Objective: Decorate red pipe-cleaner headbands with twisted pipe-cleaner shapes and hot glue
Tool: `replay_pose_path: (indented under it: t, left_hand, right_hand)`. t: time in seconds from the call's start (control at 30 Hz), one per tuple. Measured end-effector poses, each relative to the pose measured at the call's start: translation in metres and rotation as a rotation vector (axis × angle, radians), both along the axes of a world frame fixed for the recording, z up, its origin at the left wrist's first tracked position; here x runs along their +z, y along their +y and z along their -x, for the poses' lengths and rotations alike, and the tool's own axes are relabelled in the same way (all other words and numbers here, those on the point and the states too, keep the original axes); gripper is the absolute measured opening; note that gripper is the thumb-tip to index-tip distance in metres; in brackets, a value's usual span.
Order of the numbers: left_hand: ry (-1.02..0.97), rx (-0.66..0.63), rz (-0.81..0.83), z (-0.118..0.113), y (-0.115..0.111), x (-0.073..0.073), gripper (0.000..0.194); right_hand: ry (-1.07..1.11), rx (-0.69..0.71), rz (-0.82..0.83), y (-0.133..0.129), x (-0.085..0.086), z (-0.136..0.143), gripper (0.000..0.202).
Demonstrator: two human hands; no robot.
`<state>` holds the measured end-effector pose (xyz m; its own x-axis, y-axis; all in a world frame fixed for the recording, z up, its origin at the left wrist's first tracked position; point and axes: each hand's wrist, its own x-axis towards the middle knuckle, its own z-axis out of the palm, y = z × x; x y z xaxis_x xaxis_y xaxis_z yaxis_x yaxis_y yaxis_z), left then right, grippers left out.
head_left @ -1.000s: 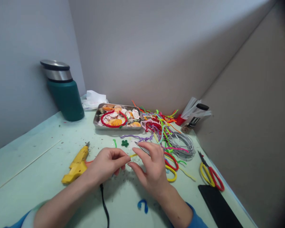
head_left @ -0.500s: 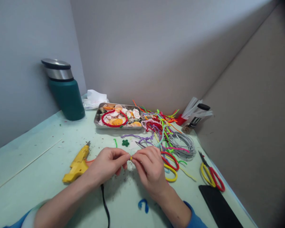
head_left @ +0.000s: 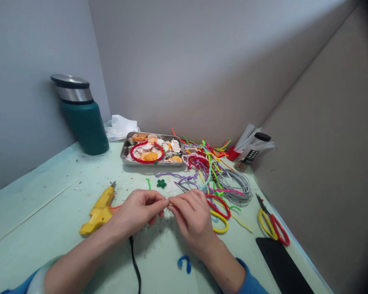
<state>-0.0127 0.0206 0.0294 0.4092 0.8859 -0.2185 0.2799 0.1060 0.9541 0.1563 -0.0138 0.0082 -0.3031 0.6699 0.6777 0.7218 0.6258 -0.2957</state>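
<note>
My left hand (head_left: 144, 208) and my right hand (head_left: 190, 214) meet over the table, thumb and fingertips pinched together. Between them is a tiny yellow bit, seemingly pipe cleaner, almost covered by the fingers now. Just beyond the fingertips lies a dark green pipe-cleaner flower (head_left: 161, 184), with a short light green piece (head_left: 149, 183) to its left. Partly behind my right hand rest scissors (head_left: 222, 223) with red and yellow handles. A curled blue pipe cleaner (head_left: 184, 263) lies closer to me, below my right hand.
A yellow glue gun (head_left: 99, 210) lies left, a black cable (head_left: 135, 261) nearer me. Behind are a shell tray (head_left: 153, 164) with a red pipe-cleaner ring (head_left: 147, 161), tangled pipe cleaners (head_left: 207, 163), coiled wire (head_left: 237, 188) and a green bottle (head_left: 84, 126). Other scissors (head_left: 271, 224) lie right.
The yellow bit that showed between my fingertips is now nearly hidden as the fingers close in. Both hands stay in almost the same place; the view has shifted slightly.
</note>
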Motion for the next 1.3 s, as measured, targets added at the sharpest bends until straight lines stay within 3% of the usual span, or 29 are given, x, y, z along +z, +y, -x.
replay_pose_path:
  t: [0.2, 0.4, 0.53, 0.8, 1.1, 1.3]
  left_hand:
    - [0.039, -0.002, -0.04, 0.001, 0.0, 0.001, 0.028]
    - [0.334, -0.064, -0.535, 0.004, -0.002, 0.006, 0.017]
    - [0.481, -0.11, -0.667, 0.004, -0.006, 0.004, 0.019]
    - [0.556, -0.173, -0.73, 0.004, -0.008, -0.001, 0.024]
    - [0.416, -0.062, -0.765, 0.001, -0.009, -0.005, 0.024]
    - [0.262, 0.023, -0.526, -0.002, -0.01, 0.0, 0.028]
  right_hand:
    - [0.054, -0.006, 0.063, 0.002, -0.005, -0.002, 0.013]
    - [-0.069, -0.022, 0.055, 0.001, -0.003, -0.002, 0.016]
    - [-0.117, -0.016, 0.059, -0.001, -0.001, 0.0, 0.016]
    - [-0.011, -0.023, 0.078, 0.0, -0.002, 0.0, 0.009]
    - [0.251, -0.043, 0.257, -0.005, -0.003, 0.009, 0.012]
    - [0.494, -0.045, 0.392, -0.007, -0.002, 0.017, 0.014]
